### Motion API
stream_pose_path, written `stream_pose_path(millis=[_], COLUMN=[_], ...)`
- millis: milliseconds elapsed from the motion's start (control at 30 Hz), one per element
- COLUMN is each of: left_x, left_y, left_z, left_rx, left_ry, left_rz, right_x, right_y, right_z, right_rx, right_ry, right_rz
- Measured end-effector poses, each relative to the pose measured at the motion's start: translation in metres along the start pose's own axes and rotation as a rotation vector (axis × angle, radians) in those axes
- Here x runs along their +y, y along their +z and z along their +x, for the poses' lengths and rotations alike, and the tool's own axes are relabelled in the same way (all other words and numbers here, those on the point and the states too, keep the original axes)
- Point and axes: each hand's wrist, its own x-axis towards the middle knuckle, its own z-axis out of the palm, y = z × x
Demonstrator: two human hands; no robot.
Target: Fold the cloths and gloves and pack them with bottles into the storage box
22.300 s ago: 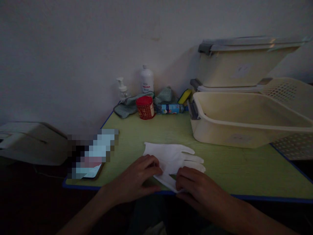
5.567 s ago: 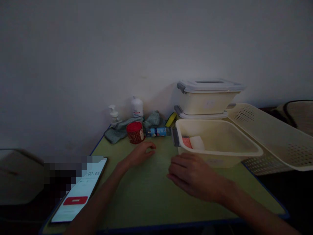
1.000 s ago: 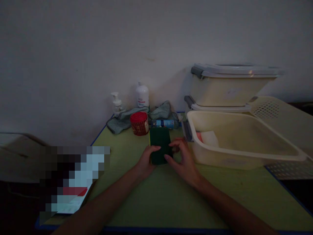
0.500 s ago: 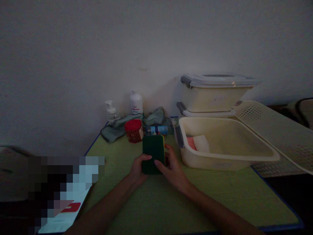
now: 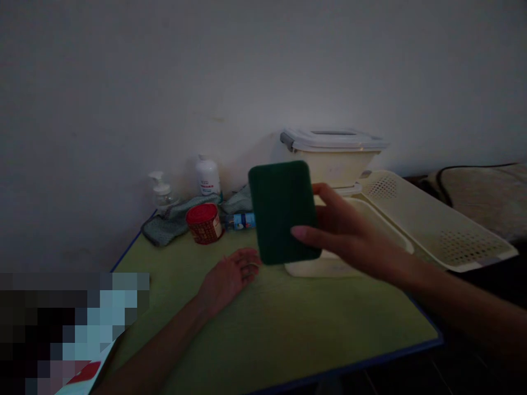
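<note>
A large sponge [image 5: 282, 206] with its dark green scouring side facing me is held up above the table. My right hand [image 5: 340, 225] grips it by its right edge, thumb across the front and fingers behind. Palm up and empty, my left hand [image 5: 230, 277] lies low to the left of the sponge, its fingers loosely apart and slightly curled. Behind the sponge is a cream open bin [image 5: 349, 269], mostly covered by it and my right hand. Beyond my left hand stand a red round tin [image 5: 205, 224] and a small blue-labelled bottle [image 5: 244, 221] on its side.
Against the wall are a white bottle [image 5: 209, 176], a clear pump bottle [image 5: 162, 192] and a crumpled grey cloth [image 5: 168, 226]. Lidded bins [image 5: 335, 164] are stacked at the back, with a perforated white basket [image 5: 428, 219] right of them. All stand about a green table [image 5: 263, 340].
My left hand has let go of the sponge and opened. My right hand has raised the sponge closer to me and slightly right. The view has turned somewhat to the right.
</note>
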Motion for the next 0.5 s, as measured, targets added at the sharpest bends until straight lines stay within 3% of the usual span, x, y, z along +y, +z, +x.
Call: stream_pose_path(millis=[133, 267, 400, 500], left_x=[0.001, -0.002, -0.008, -0.013], left_y=[0.002, 0.001, -0.005, -0.012], left_z=[0.0, 0.0, 0.004, 0.007], left_rx=[-0.048, -0.091, -0.156, -0.186], left_ry=[-0.008, -0.018, -0.035, -0.047], left_rz=[0.027, 0.149, 0.32, 0.374], right_x=[-0.014, -0.007, 0.008, 0.02], right_y=[-0.061, -0.105, -0.128, -0.137], right_z=[0.002, -0.001, -0.004, -0.003], right_rx=[0.193, 0.297, 0.247, 0.163], right_ry=[0.096, 0.261, 0.469, 0.526], right_rz=[-0.254, -0.532, -0.702, -0.789])
